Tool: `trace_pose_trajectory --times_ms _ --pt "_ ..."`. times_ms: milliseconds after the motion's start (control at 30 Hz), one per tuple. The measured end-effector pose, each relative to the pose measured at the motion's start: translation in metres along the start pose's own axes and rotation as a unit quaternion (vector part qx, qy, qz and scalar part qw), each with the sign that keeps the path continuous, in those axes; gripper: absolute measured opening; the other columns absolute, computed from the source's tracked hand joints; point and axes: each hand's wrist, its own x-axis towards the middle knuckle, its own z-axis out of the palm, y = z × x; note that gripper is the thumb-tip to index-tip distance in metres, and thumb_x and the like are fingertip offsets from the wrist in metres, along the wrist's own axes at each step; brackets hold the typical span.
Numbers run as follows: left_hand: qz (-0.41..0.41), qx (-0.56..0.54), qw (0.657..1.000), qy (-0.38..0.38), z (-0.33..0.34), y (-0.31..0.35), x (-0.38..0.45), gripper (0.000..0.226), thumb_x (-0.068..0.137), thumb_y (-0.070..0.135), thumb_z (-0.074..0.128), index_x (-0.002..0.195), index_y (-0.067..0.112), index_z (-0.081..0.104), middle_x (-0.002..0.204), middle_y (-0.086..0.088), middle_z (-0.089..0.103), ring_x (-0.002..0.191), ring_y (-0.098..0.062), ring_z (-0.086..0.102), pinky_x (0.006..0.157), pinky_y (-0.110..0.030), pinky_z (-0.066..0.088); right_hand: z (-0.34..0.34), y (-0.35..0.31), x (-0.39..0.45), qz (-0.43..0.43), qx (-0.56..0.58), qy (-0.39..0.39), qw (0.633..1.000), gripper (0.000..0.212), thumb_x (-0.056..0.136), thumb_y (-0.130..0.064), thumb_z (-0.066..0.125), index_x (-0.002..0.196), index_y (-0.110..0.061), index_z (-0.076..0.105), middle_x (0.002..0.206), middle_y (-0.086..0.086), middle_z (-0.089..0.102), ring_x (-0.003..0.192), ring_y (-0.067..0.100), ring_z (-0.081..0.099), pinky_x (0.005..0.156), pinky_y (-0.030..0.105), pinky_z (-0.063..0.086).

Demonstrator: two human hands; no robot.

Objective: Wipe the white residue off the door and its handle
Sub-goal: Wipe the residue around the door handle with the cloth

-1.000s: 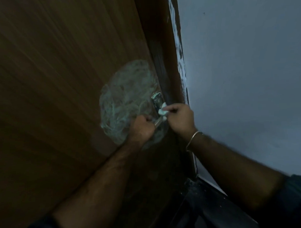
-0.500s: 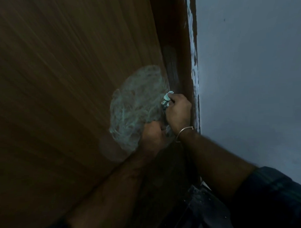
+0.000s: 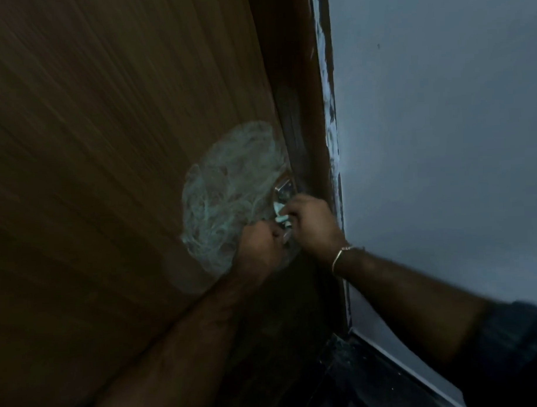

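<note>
A brown wooden door (image 3: 107, 148) fills the left of the view. A round smear of white residue (image 3: 227, 195) lies on it beside the metal handle (image 3: 283, 184). My left hand (image 3: 259, 246) is closed around the lower end of the handle. My right hand (image 3: 313, 223) pinches a small white wad of cloth (image 3: 281, 216) against the handle, just below its shiny upper part. A thin bangle sits on my right wrist. The handle's lower part is hidden by both hands.
The dark door frame (image 3: 303, 110) runs up beside the handle, with white paint smears (image 3: 329, 116) along its edge. A grey wall (image 3: 441, 136) takes up the right side. The dark floor (image 3: 343, 383) lies at the bottom.
My right hand with the cloth slid up the handle and has come back down to its lower part. The handle's upper part shows again. My left hand stays on the handle.
</note>
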Motion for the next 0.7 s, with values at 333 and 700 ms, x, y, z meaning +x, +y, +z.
trace_pose_trajectory --times_ms 333,700 --pt "-0.134 -0.281 0.948 0.064 0.005 0.012 0.011 0.023 0.095 0.035 0.056 0.077 0.03 0.071 0.066 0.013 0.068 0.062 -0.004 0.063 0.053 -0.019 0.046 0.004 0.01 -0.003 0.261 0.537 0.072 0.799 0.023 0.083 0.005 0.067 0.095 -0.015 0.068 0.09 0.0 0.074 0.089 0.014 0.071 0.075 0.024 0.056" --pt "-0.167 -0.555 0.814 0.029 0.005 0.027 0.014 0.026 0.084 -0.006 0.065 0.1 0.014 0.067 0.092 -0.008 0.075 0.085 -0.019 0.073 0.075 -0.029 0.058 -0.017 0.02 -0.014 0.286 0.692 -0.023 0.662 0.027 0.093 0.001 0.054 0.115 -0.009 0.065 0.116 0.015 0.069 0.105 0.025 0.068 0.079 0.033 0.057"
